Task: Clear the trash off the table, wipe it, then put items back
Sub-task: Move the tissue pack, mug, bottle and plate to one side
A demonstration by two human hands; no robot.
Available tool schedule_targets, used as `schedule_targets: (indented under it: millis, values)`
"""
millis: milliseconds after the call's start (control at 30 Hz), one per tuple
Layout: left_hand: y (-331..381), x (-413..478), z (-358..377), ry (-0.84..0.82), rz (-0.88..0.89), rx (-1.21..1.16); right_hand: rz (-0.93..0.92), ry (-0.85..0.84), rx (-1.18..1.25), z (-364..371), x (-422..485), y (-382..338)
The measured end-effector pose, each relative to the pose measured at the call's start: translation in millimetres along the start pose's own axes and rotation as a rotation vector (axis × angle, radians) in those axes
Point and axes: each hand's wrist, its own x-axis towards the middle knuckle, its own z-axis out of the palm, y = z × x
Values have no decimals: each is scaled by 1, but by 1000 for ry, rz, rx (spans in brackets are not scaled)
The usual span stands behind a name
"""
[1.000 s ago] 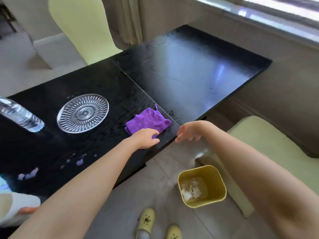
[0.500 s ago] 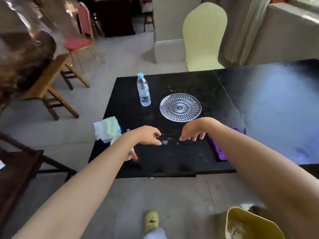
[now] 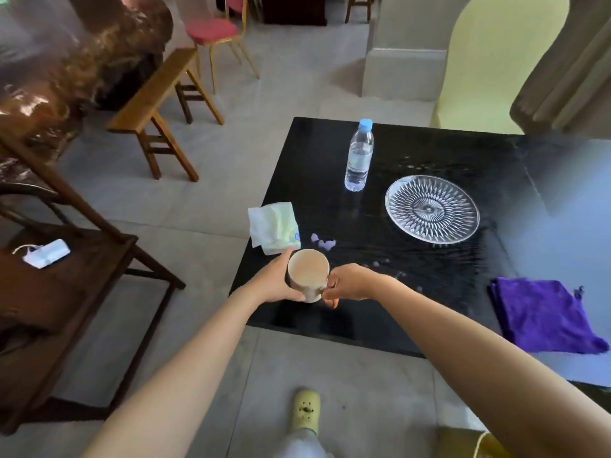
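While the left hand [image 3: 277,282] wraps around the cup [image 3: 308,274] at the black table's [image 3: 429,312] near-left corner, the right hand [image 3: 350,285] apparently pinches its handle, beside small scraps [image 3: 322,242].

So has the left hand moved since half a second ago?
Yes. The left hand has shifted toward the table's left front corner, below the tissue pack, and now cups the mug.
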Motion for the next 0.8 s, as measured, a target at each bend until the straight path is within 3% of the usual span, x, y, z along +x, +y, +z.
schedule_targets:
  millis: [167,267,333,433,533,800]
  values:
    - [-21,24,5,-32,17,-212,103,191,139,20,23,-1]
    - [-33,39,-8,-34,-36,-273,176,208,190,24,27,5]
    - [-42,55,-20,62,-135,-288,192,211,285,26,31,10]
    - [-49,84,-33,299,-248,-72,181,260,349,26,35,15]
    - [-50,105,-41,420,-308,25,178,274,320,24,38,15]
    - [-34,160,-30,341,-557,-278,222,385,307,7,22,31]
